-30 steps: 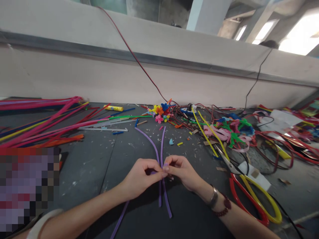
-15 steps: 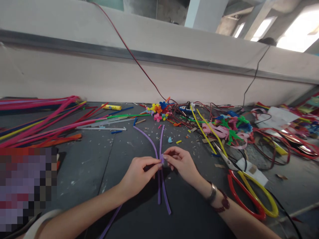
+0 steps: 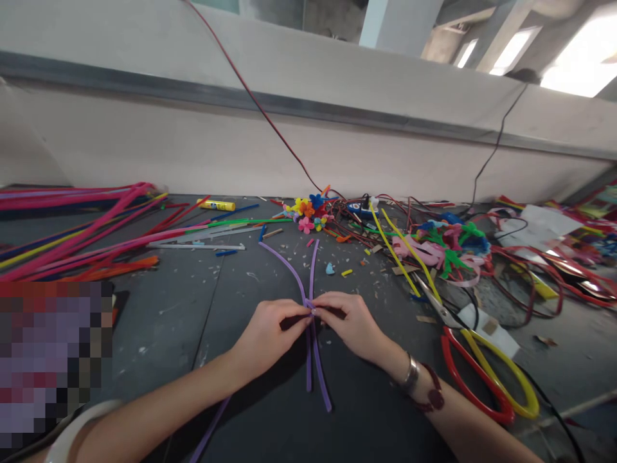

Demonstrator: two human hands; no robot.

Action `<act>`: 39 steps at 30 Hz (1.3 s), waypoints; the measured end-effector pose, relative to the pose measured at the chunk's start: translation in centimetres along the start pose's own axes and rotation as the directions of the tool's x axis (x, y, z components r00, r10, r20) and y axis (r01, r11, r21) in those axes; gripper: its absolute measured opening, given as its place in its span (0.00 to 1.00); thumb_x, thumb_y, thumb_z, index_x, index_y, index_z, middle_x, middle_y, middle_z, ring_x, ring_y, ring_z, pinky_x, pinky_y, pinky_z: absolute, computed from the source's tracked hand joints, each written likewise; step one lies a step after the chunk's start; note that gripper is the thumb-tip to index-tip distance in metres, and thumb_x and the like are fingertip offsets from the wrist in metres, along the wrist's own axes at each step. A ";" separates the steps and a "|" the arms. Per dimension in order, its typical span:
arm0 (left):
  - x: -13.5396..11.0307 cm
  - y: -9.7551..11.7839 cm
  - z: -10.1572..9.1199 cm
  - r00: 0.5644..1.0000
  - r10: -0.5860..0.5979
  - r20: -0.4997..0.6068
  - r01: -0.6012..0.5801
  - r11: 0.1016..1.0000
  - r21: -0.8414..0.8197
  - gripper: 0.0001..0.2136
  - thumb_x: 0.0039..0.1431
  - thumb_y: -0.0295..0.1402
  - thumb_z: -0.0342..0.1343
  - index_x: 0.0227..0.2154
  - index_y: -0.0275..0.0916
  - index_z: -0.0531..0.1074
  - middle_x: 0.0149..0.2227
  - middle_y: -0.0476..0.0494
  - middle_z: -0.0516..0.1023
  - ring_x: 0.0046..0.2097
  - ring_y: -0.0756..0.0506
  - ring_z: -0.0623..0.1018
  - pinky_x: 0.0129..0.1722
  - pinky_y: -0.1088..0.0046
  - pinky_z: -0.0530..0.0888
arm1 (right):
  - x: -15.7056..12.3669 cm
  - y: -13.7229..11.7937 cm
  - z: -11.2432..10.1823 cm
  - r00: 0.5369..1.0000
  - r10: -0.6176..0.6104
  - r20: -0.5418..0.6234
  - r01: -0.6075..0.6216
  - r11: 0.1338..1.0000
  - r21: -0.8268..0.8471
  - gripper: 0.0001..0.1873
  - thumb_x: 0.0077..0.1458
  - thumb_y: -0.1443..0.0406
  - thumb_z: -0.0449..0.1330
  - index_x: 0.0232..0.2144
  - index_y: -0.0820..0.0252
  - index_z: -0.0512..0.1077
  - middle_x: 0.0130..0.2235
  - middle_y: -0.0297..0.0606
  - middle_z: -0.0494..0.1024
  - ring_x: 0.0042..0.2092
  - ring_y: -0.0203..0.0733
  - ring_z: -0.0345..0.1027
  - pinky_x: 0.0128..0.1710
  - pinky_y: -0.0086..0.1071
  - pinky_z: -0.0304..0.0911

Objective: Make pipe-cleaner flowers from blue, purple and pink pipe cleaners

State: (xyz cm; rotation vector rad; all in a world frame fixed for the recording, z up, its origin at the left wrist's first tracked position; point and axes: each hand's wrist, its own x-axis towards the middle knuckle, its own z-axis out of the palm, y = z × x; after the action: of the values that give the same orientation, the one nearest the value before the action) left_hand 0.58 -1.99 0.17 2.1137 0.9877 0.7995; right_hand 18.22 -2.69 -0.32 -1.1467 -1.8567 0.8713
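Observation:
Two purple pipe cleaners [image 3: 320,376] cross near their middles, their four ends fanning out above and below. At the crossing, my left hand [image 3: 270,331] pinches them between thumb and forefinger. My right hand [image 3: 349,321] meets it there, its thumb and fingertips closed on the purple pipe cleaner wound around the crossing. The fingertips hide most of the join. Another purple pipe cleaner [image 3: 211,429] runs out from under my left forearm toward the bottom edge.
Large scissors [image 3: 475,379] with red and yellow handles lie at right, beside two yellow pipe cleaners [image 3: 393,254]. Bundled coloured pipe cleaners [image 3: 96,238] spread at left, near a yellow glue stick [image 3: 216,205]. Small fuzzy flowers [image 3: 306,212] and tangled wires [image 3: 347,222] sit by the wall.
My right fingers have closed in on the crossing and straightened against my left fingertips. The pipe cleaners have hardly moved.

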 end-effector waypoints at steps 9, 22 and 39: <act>0.2 -0.2 -0.3 0.998 -0.032 -0.049 0.034 0.998 0.043 0.05 0.53 0.29 0.53 0.33 0.38 0.72 0.35 0.47 0.75 0.29 0.50 0.73 0.30 0.77 0.70 | -0.1 0.0 -0.1 0.997 -0.069 0.040 0.073 0.992 -0.101 0.11 0.55 0.69 0.53 0.38 0.56 0.74 0.32 0.37 0.75 0.33 0.37 0.68 0.35 0.30 0.63; 0.8 -0.4 -0.9 0.983 -0.184 0.013 0.181 0.943 -0.278 0.08 0.53 0.34 0.55 0.35 0.38 0.73 0.33 0.46 0.79 0.35 0.48 0.78 0.36 0.75 0.73 | 0.0 -0.2 -0.5 0.980 0.161 0.113 -0.186 0.949 0.256 0.09 0.51 0.66 0.57 0.36 0.59 0.73 0.31 0.35 0.75 0.31 0.35 0.69 0.34 0.29 0.66; 1.2 -0.1 -0.7 0.902 -0.399 0.165 0.425 0.748 -0.510 0.13 0.48 0.34 0.59 0.38 0.35 0.74 0.26 0.45 0.77 0.25 0.52 0.72 0.15 0.84 0.59 | 0.1 0.1 -0.7 0.969 0.217 0.115 -0.242 0.927 0.288 0.09 0.49 0.61 0.58 0.29 0.61 0.74 0.26 0.34 0.74 0.28 0.34 0.68 0.30 0.29 0.65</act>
State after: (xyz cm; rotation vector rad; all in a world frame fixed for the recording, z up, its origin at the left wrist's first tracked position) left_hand 0.58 -0.76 0.80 1.3551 1.0127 0.6917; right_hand 18.87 -2.42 -0.07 -1.1627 -1.6008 1.3024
